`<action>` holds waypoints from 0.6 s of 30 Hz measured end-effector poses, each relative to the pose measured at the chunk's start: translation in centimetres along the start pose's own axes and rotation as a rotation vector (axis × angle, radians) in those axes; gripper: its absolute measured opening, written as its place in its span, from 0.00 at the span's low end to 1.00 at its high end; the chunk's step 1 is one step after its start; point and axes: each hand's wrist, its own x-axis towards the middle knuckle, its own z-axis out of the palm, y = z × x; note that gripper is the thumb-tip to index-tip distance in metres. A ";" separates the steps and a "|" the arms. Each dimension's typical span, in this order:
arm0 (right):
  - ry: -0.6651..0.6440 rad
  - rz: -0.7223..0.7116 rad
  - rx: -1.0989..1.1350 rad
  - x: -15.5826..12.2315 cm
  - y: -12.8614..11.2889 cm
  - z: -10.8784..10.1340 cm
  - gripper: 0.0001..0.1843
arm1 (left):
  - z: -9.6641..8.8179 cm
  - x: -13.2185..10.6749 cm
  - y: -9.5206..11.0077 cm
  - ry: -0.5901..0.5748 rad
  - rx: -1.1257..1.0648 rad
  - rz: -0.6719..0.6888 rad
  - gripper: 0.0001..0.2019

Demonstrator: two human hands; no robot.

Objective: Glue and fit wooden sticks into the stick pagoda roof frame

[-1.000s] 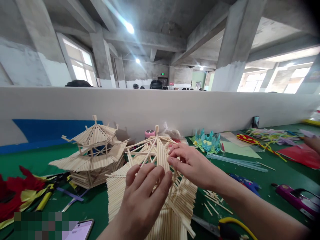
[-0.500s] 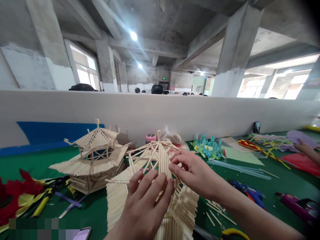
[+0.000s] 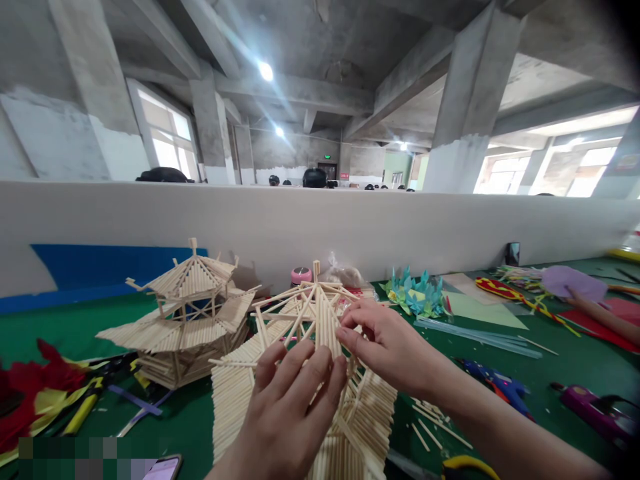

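Observation:
A pavilion model (image 3: 365, 407) built of thin wooden sticks stands in front of me, with a broad lower roof and an open upper frame. One upper roof panel (image 3: 326, 327) is filled with sticks laid side by side. My left hand (image 3: 295, 407) curls over the lower end of this panel, fingertips on the sticks and thumb hidden. On the panel's right edge, my right hand (image 3: 373, 337) presses thumb and fingers together against a stick. Left of it stands a second stick pavilion (image 3: 195, 300) with two tiers of covered roof.
Loose stick pieces (image 3: 427, 437), a blue glue gun (image 3: 497, 387) and a purple glue gun (image 3: 595, 410) lie to the right. Blue-green paper flowers (image 3: 417, 293) stand behind. At right another person's hand (image 3: 583, 303) touches a purple paper oval (image 3: 570, 283). A phone (image 3: 165, 468) lies front left.
My two hands hold nearly the same place on the roof panel. At far right, the other person's hand and the purple oval have shifted left. The view has moved very slightly.

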 end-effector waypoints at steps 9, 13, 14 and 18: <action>-0.052 -0.043 0.050 0.6 0.3 -0.2 0.14 | -0.3 0.6 0.1 -0.015 -0.015 0.021 0.10; -0.090 -0.050 0.113 1.1 0.5 -0.3 0.15 | -0.2 0.4 0.1 -0.014 -0.007 0.014 0.10; -0.104 -0.042 0.129 1.2 0.6 -0.4 0.14 | -0.1 0.3 0.0 -0.018 -0.005 0.011 0.10; -0.171 -0.019 0.179 1.7 0.6 -0.7 0.13 | -0.2 0.2 0.0 -0.015 0.003 0.019 0.10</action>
